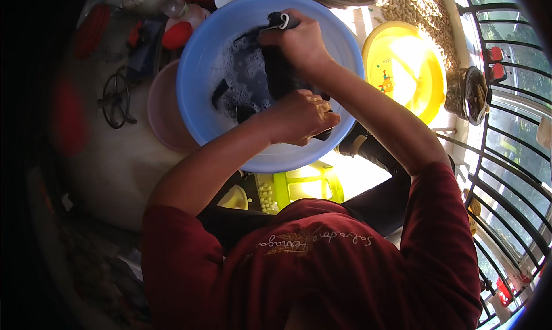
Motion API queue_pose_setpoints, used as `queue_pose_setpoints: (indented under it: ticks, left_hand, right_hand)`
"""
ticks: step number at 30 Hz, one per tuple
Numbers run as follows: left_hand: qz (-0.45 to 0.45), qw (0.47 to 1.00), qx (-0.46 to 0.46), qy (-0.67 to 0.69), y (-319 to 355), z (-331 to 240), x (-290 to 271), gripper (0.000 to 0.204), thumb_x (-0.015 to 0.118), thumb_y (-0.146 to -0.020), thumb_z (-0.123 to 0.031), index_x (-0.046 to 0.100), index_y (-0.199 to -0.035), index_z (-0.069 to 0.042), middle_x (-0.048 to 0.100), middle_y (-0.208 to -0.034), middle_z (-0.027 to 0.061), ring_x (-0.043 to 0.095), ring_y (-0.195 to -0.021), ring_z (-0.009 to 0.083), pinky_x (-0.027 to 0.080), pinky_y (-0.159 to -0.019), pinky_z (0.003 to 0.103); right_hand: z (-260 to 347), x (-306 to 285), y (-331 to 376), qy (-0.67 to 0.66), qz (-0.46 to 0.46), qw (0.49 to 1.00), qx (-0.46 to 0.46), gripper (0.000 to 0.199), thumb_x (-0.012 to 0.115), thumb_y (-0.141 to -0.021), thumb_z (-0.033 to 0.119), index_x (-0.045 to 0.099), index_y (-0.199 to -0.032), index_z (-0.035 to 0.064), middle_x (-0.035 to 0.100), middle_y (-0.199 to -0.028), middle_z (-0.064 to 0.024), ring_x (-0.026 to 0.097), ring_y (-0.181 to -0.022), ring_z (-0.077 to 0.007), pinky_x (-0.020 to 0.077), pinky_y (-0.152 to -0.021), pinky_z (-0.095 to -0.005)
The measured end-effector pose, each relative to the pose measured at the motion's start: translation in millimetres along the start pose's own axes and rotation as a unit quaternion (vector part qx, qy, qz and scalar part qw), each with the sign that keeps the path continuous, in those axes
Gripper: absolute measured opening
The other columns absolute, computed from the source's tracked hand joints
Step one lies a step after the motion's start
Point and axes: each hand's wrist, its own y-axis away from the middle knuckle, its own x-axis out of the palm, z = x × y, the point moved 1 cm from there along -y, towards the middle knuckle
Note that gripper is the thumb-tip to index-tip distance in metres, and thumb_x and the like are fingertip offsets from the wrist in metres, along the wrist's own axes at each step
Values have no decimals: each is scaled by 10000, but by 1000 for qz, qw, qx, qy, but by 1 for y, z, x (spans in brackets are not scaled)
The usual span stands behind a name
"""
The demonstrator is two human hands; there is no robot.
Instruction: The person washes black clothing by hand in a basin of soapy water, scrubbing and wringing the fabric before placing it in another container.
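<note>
Both hands wring a dark cloth over a blue basin.

The left hand point(299, 118) and right hand point(296, 39) are each clenched on the dark cloth point(279, 71) — above soapy water in the blue basin point(198, 71), center-top of frame — with a yellow tub point(405, 71) just right.

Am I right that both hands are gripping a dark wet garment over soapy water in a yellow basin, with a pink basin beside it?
Not quite: in the head view the basin holding the soapy water is blue, not yellow. The left hand and right hand do grip the dark garment, and the pink basin does sit beside it.
</note>
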Motion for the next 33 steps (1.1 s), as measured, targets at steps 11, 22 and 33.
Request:
queue_pose_setpoints:
  ticks: [11,22,33]
  left_hand:
    - [-373,875,-201,234,57,-7,-100,278,700,-624,-20,548,-856,-26,580,-816,69,581,-790,179,451,-792,285]
    - [-418,823,-274,269,77,11,-120,235,629,-782,-94,582,-984,18,608,-792,77,596,-762,119,458,-728,225]
    - [-176,688,-449,543,111,7,-77,257,671,-831,-147,560,-1050,-70,545,-1077,36,572,-813,120,519,-668,312]
  right_hand:
    - [5,-51,27,-316,208,908,177,649,678,-803,120,367,-1371,80,494,-1279,-101,478,-1197,-239,342,-1051,-380]
    - [7,-76,61,-257,330,892,172,491,743,-728,87,540,-1175,74,583,-1079,-25,547,-1023,-135,433,-883,-275]
    - [99,-39,102,318,328,757,-467,240,667,-595,179,577,-807,108,564,-862,-40,590,-911,-241,486,-672,-359]
